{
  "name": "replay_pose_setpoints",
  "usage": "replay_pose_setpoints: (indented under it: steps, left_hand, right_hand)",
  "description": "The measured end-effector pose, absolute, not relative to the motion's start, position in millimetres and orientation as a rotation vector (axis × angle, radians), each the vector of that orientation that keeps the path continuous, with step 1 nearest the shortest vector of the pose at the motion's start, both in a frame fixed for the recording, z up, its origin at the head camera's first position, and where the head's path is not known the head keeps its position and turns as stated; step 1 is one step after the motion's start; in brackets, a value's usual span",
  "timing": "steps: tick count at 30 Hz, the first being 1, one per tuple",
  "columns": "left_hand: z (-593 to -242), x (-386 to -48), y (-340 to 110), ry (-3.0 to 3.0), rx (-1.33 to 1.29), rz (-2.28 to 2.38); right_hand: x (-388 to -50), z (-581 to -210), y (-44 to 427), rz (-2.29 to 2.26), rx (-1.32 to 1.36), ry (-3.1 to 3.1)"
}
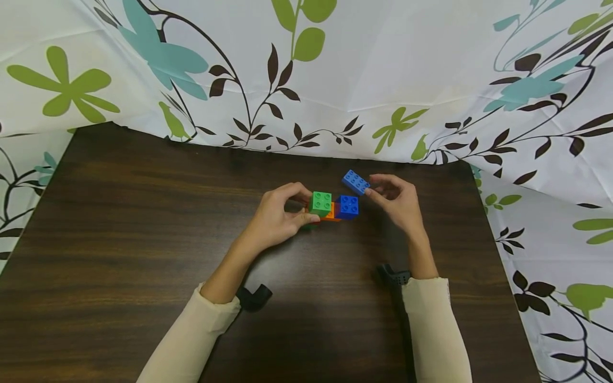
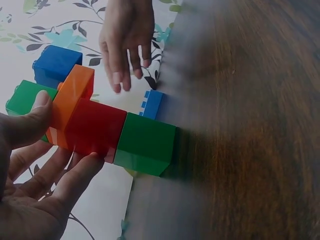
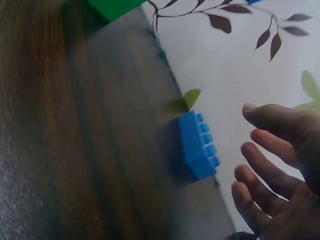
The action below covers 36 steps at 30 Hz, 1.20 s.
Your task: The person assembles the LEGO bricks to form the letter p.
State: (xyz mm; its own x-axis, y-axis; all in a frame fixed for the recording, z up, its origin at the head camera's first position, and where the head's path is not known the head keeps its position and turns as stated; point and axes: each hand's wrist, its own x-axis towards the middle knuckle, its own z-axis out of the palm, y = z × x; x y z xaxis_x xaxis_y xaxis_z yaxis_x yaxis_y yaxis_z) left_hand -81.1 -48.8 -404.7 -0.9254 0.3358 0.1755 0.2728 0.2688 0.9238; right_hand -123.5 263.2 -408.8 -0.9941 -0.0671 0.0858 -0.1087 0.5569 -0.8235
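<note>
My left hand (image 1: 278,217) grips a joined build of toy building bricks, thumb on one side and fingers on the other. The build has a green brick (image 1: 321,203) and a dark blue brick (image 1: 348,207) on top of an orange brick (image 2: 71,100). Below these the left wrist view shows a red brick (image 2: 95,126) and another green brick (image 2: 145,142). A lighter blue eight-stud brick (image 1: 356,182) lies on the table, studs up. Just right of it is my right hand (image 1: 399,205), fingers loosely bent and apart from the brick in the right wrist view.
The dark wood table (image 1: 143,239) ends at the back against a white cloth (image 1: 383,64) with leaf and flower prints. The cloth also hangs past the table's left and right edges. Black wrist mounts (image 1: 255,298) stick out from both sleeves.
</note>
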Motion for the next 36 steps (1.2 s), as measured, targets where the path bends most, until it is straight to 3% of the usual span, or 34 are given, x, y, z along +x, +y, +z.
replay_pose_setpoints:
  steps: [15, 36]
  left_hand:
    - [-404, -83, -49, 2.455, 0.588, 1.739]
    - [-406, -82, -48, 2.443, 0.576, 1.752]
  right_hand:
    - [-134, -428, 260, 1.488, -0.067, -2.821]
    - [-138, -438, 258, 1.349, -0.098, -2.858]
